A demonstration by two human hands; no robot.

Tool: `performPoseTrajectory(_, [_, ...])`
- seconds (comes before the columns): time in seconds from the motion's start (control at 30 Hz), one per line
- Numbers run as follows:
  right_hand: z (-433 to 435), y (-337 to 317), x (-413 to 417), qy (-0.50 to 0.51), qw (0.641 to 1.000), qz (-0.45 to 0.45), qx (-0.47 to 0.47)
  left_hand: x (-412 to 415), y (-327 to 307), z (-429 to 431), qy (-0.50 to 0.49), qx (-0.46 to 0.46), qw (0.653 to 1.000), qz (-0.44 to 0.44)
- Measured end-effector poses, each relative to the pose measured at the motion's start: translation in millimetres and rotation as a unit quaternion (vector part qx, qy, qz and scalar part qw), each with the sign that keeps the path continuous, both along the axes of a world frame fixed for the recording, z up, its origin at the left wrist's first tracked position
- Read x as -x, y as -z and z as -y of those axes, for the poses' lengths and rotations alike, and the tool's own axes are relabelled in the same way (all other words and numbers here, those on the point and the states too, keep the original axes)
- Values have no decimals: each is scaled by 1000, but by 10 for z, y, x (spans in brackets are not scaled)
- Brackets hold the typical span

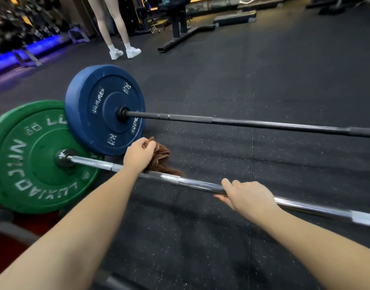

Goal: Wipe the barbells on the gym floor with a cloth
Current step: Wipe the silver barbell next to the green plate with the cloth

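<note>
Cloth (160, 158): what I held was brown.
Near plate (31, 164): was green, white lettering.
Far plate (102, 105): was blue, pale lettering.
Near bar (198, 183): was silver.
Far bar (263, 124): was black.
Floor (200, 231): was black, speckled white.

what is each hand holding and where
Left hand grips the brown cloth by its bunched top; right hand grips the silver bar along its shaft.

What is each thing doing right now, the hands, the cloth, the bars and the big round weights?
brown cloth, crumpled, just behind the silver bar.
left hand, grips the brown cloth.
right hand, curled round the silver bar.
green plate, upright on the silver bar's end.
black bar, untouched by either hand.
blue plate, upright on the black bar's end.
</note>
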State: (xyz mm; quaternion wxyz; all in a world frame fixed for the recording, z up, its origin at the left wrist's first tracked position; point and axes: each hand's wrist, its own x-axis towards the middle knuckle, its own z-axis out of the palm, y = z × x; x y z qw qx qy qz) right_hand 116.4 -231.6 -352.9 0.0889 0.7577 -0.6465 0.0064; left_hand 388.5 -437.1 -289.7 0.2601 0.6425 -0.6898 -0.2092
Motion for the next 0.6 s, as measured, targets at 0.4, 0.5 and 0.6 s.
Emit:
performPoseTrajectory(0.4, [6, 21, -9, 3, 999, -9, 39, 416, -167, 131, 171, -209, 877, 397])
performPoseTrajectory(0.5, [5, 31, 0, 18, 999, -2, 37, 402, 59, 70, 199, -254, 870, 372])
performPoseTrajectory(0.6, [13, 64, 6, 14, 999, 9, 50, 354, 122, 58, 201, -278, 878, 333])
